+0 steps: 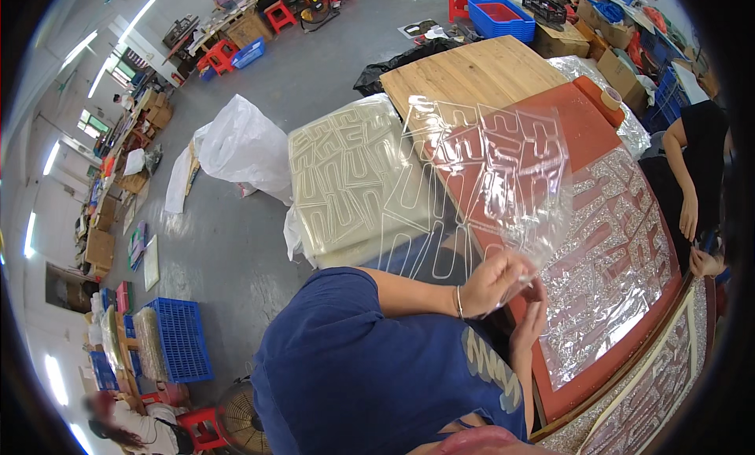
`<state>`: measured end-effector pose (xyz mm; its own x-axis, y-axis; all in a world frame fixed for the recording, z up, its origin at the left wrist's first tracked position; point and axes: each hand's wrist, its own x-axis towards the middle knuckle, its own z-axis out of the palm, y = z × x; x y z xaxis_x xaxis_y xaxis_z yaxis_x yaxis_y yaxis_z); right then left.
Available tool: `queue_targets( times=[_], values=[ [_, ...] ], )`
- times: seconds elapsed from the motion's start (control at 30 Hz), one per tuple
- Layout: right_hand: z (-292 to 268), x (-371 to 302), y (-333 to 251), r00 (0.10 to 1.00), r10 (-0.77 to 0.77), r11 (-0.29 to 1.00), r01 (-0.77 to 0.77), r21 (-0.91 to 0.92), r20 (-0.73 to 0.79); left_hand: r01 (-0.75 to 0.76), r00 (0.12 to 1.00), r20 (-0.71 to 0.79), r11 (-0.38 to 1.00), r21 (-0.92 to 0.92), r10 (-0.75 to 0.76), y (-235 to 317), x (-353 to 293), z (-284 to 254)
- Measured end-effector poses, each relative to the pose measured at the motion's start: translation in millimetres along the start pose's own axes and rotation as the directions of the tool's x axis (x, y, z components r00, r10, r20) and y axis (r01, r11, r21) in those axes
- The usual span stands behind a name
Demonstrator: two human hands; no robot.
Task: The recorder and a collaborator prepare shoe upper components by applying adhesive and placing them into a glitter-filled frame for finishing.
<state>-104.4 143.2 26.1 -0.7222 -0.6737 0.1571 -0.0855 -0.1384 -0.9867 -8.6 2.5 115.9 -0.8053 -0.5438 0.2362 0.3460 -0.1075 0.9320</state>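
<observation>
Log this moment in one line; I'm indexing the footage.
left hand: pinches clear sheet | right hand: at sheet's lower edge | red board under

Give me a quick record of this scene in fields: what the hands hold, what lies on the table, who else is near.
left hand: pinches the lower edge of a clear film, lifted off the table
right hand: at the same edge, just below the left hand
film: transparent, with cut letter shapes
red board: on the table, under a glittery sheet
tape roll: at the board's far corner
stack of sheets: left of the table
co-worker: in black, at the right
blue crate: on the floor, left
</observation>
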Motion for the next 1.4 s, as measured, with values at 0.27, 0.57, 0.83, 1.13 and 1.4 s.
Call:
queue_targets(
  times=[0.27, 0.57, 0.83, 1.13, 1.4],
  values=[
    [-18.1, 65.6, -39.7, 0.928, 0.358, 0.775, -0.356, 0.522, 0.101, -0.106, 0.918, 0.395, 0.977, 0.185, 0.025, -26.0, -16.2, -5.8],
    [17.5, 59.4, -83.8, 0.941, 0.153, 0.977, -0.19, 0.097, 0.302, -0.177, 0.979, 0.019, 0.808, 0.562, 0.202, -21.7, 64.3, -58.1],
    [60.7, 48.4, -76.8, 0.927, 0.018, 0.854, 0.18, -0.488, 0.374, 0.084, 0.988, -0.082, 0.006, 0.996, -0.129, -104.0, 120.0, -100.1],
    [68.2, 24.4, -23.7, 0.821, -0.064, 0.441, 0.533, -0.722, 0.568, -0.021, 0.986, 0.005, -0.093, 0.995, -0.169, -107.7, 120.8, -112.9],
    [55.9, 18.7, -10.5, 0.797, -0.147, 0.494, 0.573, -0.654, 0.586, 0.021, 0.986, -0.048, -0.164, 0.986, -0.16, -102.5, 115.5, -108.4]
  ],
)
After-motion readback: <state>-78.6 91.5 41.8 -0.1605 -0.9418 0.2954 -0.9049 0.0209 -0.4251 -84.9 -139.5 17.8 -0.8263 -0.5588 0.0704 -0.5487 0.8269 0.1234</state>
